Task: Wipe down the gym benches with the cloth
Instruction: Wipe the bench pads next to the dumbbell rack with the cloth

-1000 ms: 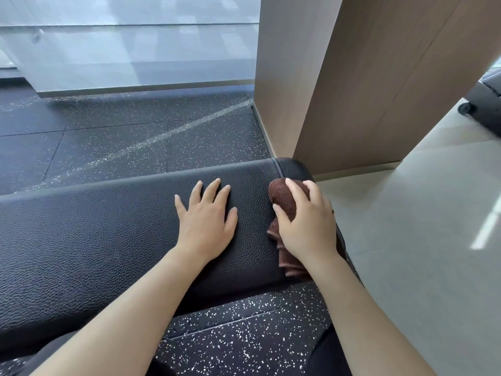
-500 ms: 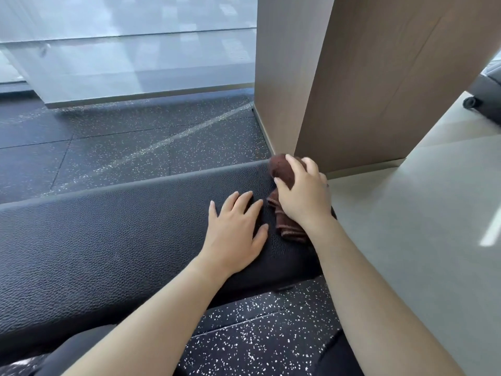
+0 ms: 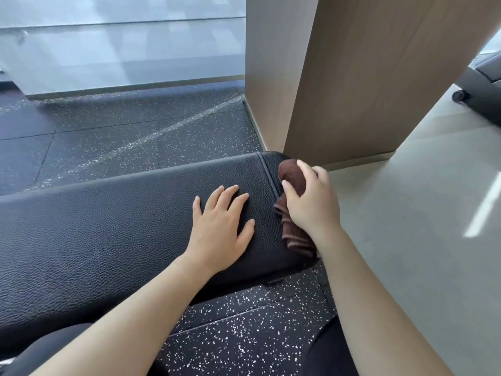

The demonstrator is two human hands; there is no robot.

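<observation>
bench [image 3: 108, 229] work looks partway: the right hand [image 3: 311, 204] clamps the brown cloth [image 3: 291, 177] over the pad's right end, the left hand [image 3: 219, 223] lies flat and empty beside it. no wet streaks show, so the long left stretch may remain.

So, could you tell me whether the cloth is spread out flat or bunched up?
Bunched up. The brown cloth sits wadded under the right hand at the bench end, folds trailing below the palm.

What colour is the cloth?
Dark brown cloth, under the right hand; the head view shows it.
</observation>
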